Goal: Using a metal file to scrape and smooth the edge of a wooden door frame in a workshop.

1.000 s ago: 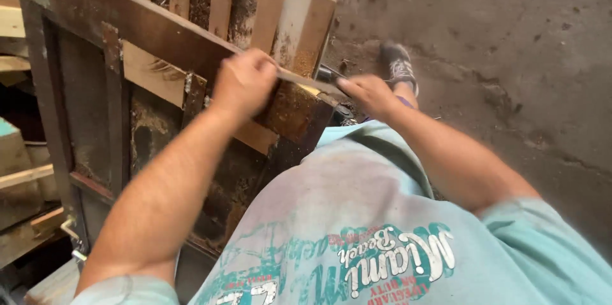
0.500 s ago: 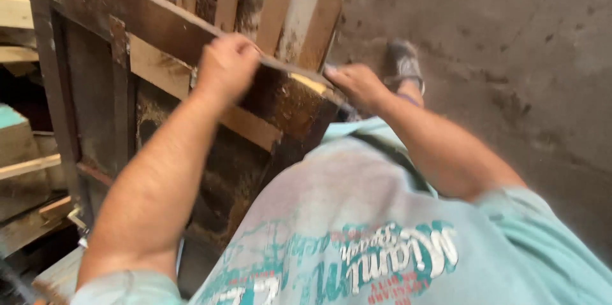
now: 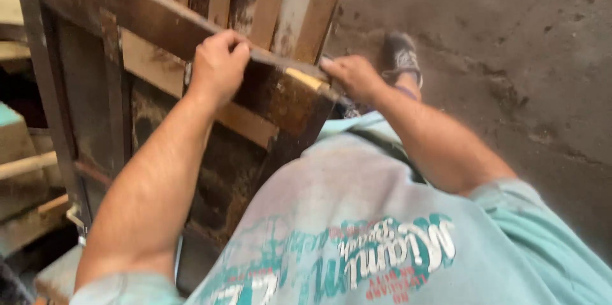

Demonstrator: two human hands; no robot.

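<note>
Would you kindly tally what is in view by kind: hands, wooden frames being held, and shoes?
Hands: 2, the left hand and right hand, both gripping the frame's top edge.
Wooden frames held: 1, the frame, dark and worn.
Shoes: 1, the shoe on the concrete floor.
Total: 4

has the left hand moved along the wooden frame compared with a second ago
No. The left hand still grips the same top rail of the wooden frame, just left of the dark corner; only the camera view shifted.
</note>
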